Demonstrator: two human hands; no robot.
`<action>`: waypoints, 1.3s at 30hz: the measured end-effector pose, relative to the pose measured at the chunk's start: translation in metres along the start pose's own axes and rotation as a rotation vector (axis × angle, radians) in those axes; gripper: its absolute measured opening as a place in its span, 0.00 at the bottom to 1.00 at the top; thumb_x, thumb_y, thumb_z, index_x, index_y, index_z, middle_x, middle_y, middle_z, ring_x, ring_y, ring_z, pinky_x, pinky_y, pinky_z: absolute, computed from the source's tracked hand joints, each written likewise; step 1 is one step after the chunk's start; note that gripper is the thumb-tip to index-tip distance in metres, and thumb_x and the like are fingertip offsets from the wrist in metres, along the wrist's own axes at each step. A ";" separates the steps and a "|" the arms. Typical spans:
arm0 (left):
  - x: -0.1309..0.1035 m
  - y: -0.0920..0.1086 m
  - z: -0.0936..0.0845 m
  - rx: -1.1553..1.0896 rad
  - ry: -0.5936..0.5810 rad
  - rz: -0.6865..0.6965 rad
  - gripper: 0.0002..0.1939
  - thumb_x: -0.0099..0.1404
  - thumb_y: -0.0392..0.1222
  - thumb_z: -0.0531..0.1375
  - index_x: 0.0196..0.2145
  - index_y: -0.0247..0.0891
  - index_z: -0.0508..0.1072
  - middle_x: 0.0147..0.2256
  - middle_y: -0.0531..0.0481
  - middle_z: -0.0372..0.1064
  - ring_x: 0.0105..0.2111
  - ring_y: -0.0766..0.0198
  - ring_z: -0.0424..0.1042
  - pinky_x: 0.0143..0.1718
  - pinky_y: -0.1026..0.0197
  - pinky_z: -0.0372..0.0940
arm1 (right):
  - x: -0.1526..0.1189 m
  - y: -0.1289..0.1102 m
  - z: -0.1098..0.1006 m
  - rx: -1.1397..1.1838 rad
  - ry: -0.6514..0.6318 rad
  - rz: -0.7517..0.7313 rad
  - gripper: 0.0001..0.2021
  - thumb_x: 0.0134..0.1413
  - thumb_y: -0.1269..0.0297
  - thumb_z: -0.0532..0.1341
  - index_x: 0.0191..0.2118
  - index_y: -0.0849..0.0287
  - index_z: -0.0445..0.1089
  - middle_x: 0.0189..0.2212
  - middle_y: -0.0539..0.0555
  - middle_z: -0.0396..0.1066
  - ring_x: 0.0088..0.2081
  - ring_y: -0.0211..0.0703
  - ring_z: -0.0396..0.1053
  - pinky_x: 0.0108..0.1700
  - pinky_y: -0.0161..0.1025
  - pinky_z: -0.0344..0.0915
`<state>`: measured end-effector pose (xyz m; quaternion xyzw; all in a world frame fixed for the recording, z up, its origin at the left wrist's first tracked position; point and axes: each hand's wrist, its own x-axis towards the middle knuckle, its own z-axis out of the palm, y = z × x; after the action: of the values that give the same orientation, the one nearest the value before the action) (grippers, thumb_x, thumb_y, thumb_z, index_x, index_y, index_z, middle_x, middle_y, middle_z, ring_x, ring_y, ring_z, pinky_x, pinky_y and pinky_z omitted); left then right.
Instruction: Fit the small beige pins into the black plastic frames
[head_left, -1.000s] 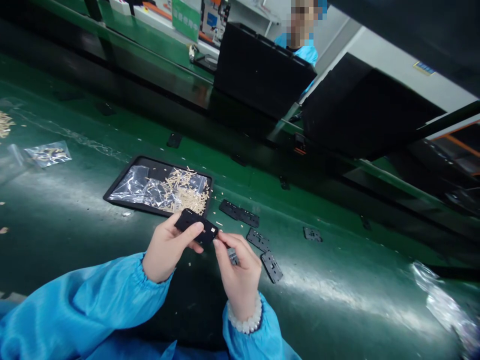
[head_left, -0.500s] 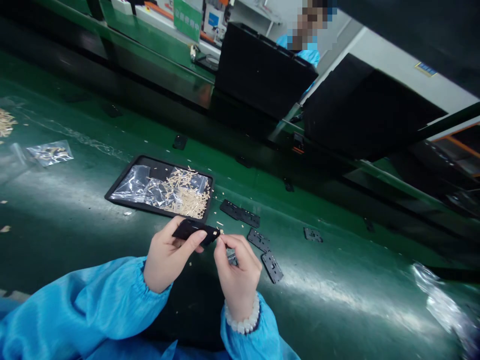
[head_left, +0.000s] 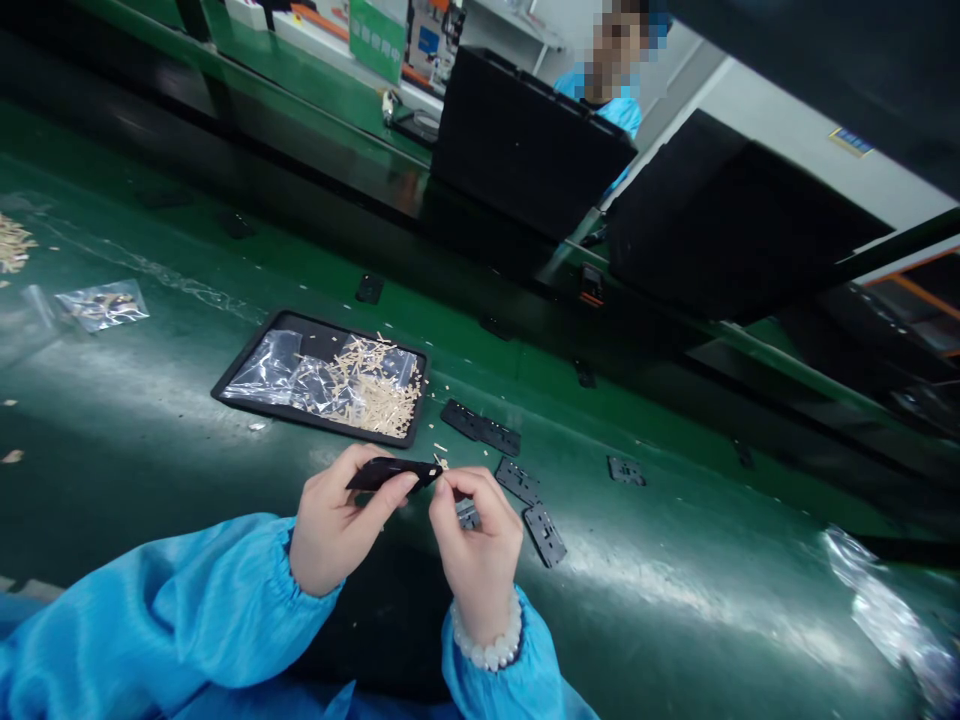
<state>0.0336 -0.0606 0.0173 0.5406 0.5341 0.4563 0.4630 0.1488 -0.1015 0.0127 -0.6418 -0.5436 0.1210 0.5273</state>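
Observation:
A thin black plate [head_left: 386, 472] is gripped between the thumb and fingers of my left hand [head_left: 335, 522], tilted so that it shows narrow. At its right end, the thumb and forefinger of my right hand [head_left: 478, 532] are pinched together; what they hold, if anything, is too small to tell. A small pale piece [head_left: 433, 472] lies on that end of the plate. Beyond my hands is a black tray [head_left: 319, 432] with clear plastic bags [head_left: 262, 370] and many small beige strips [head_left: 386, 400].
Several black plates [head_left: 545, 535] lie to the right of my hands. A clear bag of small parts [head_left: 105, 305] and a beige heap [head_left: 11, 245] are at left. Crumpled plastic [head_left: 885, 600] lies at far right. Behind dark panels [head_left: 525, 150] is a person in blue [head_left: 619, 110].
The black plate in my left hand has tilted and now shows narrower. Small dark plates on the strip beyond the tray have shifted slightly to the right. My right hand has hardly moved.

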 end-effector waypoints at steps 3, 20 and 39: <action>0.003 0.002 0.000 -0.075 -0.023 -0.084 0.05 0.53 0.39 0.63 0.26 0.40 0.69 0.19 0.57 0.71 0.18 0.67 0.72 0.21 0.69 0.66 | 0.000 0.002 0.000 -0.037 0.014 -0.042 0.07 0.52 0.76 0.57 0.27 0.58 0.66 0.24 0.49 0.67 0.28 0.37 0.67 0.32 0.35 0.65; 0.011 -0.009 0.002 -0.564 -0.232 -0.356 0.12 0.53 0.44 0.65 0.31 0.34 0.70 0.23 0.53 0.71 0.19 0.67 0.68 0.15 0.67 0.68 | -0.001 -0.006 -0.004 -0.537 0.113 -0.419 0.08 0.49 0.79 0.59 0.31 0.59 0.68 0.24 0.52 0.71 0.29 0.40 0.68 0.31 0.37 0.64; 0.020 -0.001 -0.003 -0.543 -0.251 -0.398 0.10 0.53 0.43 0.65 0.29 0.35 0.70 0.22 0.54 0.71 0.17 0.69 0.68 0.15 0.69 0.68 | -0.002 -0.013 -0.018 -0.446 -0.314 -0.417 0.06 0.53 0.75 0.58 0.30 0.58 0.67 0.24 0.51 0.70 0.27 0.40 0.66 0.30 0.39 0.62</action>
<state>0.0305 -0.0406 0.0171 0.3351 0.4274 0.4125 0.7313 0.1539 -0.1150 0.0302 -0.5899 -0.7505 -0.0138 0.2975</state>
